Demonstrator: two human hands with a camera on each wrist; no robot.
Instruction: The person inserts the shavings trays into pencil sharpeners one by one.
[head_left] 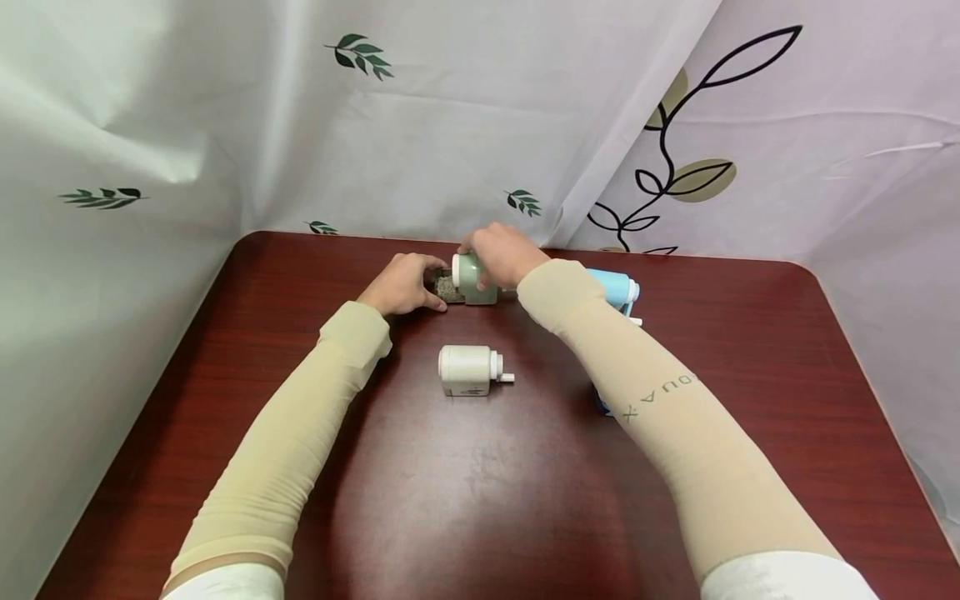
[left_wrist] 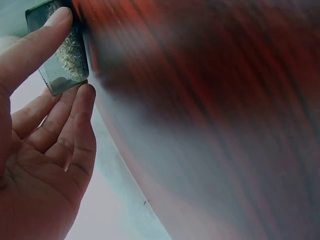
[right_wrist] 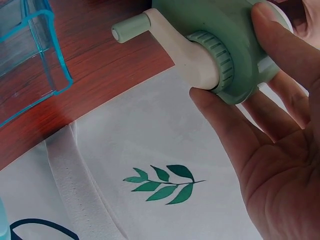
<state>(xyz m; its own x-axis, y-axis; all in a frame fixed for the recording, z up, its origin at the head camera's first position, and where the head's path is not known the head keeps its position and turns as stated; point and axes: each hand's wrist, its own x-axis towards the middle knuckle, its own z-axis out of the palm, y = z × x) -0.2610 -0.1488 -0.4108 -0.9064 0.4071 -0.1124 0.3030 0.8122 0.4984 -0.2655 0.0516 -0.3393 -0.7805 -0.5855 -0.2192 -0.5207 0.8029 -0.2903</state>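
A green hand-crank pencil sharpener [head_left: 470, 275] lies near the table's back edge, gripped by my right hand [head_left: 507, 254]. Its pale crank [right_wrist: 197, 62] and green knob point away from the palm in the right wrist view. My left hand [head_left: 402, 285] holds a clear shavings drawer [left_wrist: 55, 80] at the sharpener's left end, thumb on one side and fingertips at the other. Pale shavings [left_wrist: 71, 59] fill part of the drawer. Seen from the head, the drawer sticks out beside the green body, partly covered by the left fingers.
Nearer to me a white crank sharpener [head_left: 465, 371] lies on the table [head_left: 480, 492]. A light-blue sharpener [head_left: 611, 286] is right of my right wrist. Part of a dark blue object [head_left: 603, 407] shows beneath the right forearm. A patterned curtain [head_left: 420, 142] hangs behind the table.
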